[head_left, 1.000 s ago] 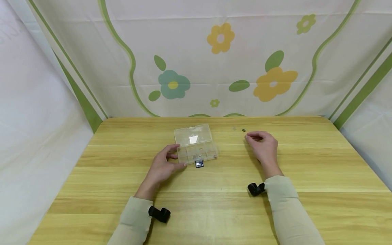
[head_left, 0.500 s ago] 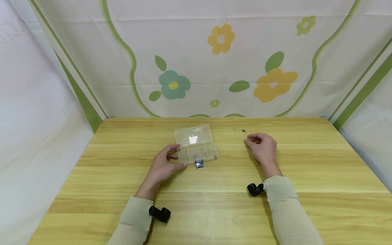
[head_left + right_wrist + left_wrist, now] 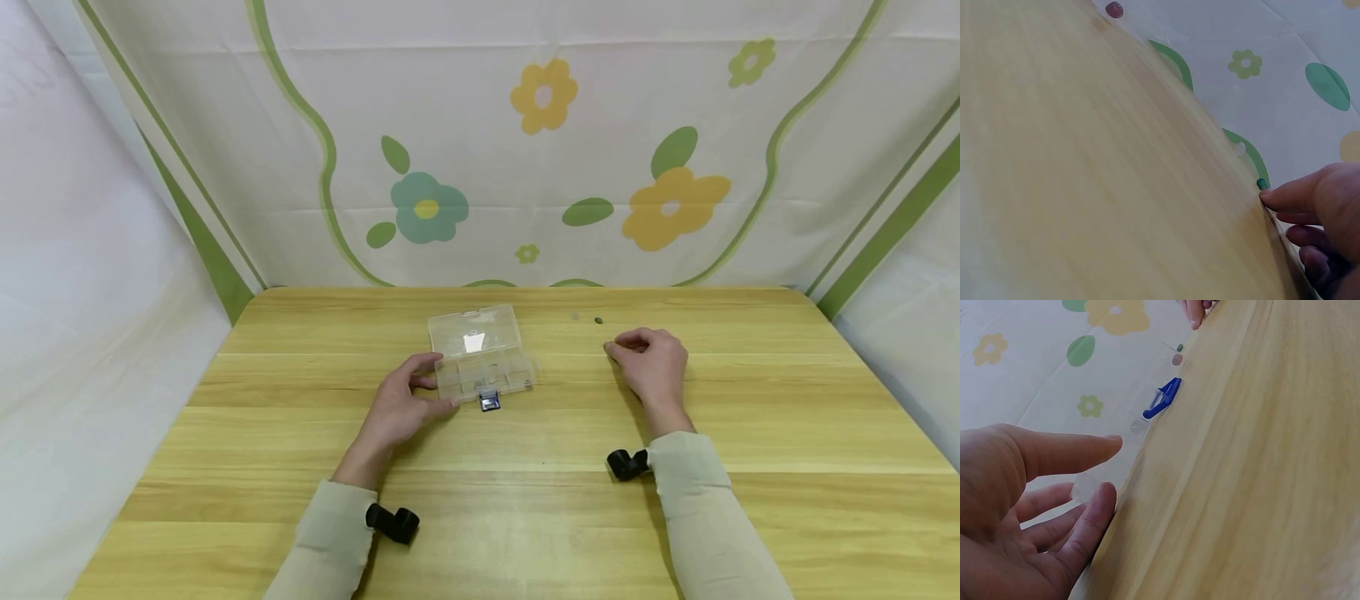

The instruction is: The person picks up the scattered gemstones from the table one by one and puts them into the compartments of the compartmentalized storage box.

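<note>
A clear plastic divided box (image 3: 517, 362) lies on the table with its lid (image 3: 450, 331) folded back and its blue clasp (image 3: 490, 402) hanging at the front. My left hand (image 3: 401, 408) grips its left end, thumb at the front corner and fingers behind. Inside, at the right end, is a dark red bead (image 3: 1114, 9); a clear round piece (image 3: 1135, 427) also shows in the left wrist view. My right hand (image 3: 654, 367) is low at the right, thumb and fingers brought together; I cannot tell whether they pinch something. Just beyond its fingertips lies a dark green bead (image 3: 598, 320).
A small clear bead (image 3: 575, 316) lies left of the green one, towards the back. The wooden table (image 3: 540, 525) ends at a flower-printed cloth (image 3: 480, 150), with more white cloth at both sides. Each sleeve carries a black wrist camera (image 3: 626, 465).
My right hand has drawn slightly back from the green bead and shifted a little to the right. The left hand and the box hold their place.
</note>
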Action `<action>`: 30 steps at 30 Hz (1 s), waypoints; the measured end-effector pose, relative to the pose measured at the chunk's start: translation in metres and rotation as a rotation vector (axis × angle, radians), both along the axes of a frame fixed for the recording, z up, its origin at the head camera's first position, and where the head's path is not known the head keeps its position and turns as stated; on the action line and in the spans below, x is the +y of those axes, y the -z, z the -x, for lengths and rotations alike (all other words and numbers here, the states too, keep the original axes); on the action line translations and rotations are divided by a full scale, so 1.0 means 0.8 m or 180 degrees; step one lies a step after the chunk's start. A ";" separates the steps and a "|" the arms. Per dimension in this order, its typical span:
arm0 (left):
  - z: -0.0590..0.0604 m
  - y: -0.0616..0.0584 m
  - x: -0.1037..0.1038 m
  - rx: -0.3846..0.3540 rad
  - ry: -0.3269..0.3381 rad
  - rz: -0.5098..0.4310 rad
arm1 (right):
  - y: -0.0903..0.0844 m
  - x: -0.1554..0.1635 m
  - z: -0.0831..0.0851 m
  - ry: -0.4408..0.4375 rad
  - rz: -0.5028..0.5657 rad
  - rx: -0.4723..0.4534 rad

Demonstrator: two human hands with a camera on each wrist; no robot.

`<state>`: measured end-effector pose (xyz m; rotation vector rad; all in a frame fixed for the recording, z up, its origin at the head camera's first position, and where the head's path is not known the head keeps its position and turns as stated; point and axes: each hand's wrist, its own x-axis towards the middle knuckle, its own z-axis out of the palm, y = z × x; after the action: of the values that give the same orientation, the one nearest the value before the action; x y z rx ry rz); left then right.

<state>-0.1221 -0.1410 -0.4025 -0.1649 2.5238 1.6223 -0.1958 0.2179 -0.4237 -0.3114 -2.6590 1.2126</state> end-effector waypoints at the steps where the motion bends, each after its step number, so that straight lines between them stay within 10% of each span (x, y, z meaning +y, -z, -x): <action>1: 0.000 0.000 0.000 0.0001 0.0002 -0.0003 | 0.000 0.000 0.000 -0.0005 -0.0002 0.0003; 30: 0.000 0.000 0.001 0.0001 -0.0005 -0.0044 | -0.041 -0.027 -0.009 -0.0056 0.0437 -0.0318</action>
<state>-0.1219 -0.1403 -0.4028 -0.1653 2.5128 1.6399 -0.1883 0.1962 -0.3909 -0.3804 -2.6717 1.4244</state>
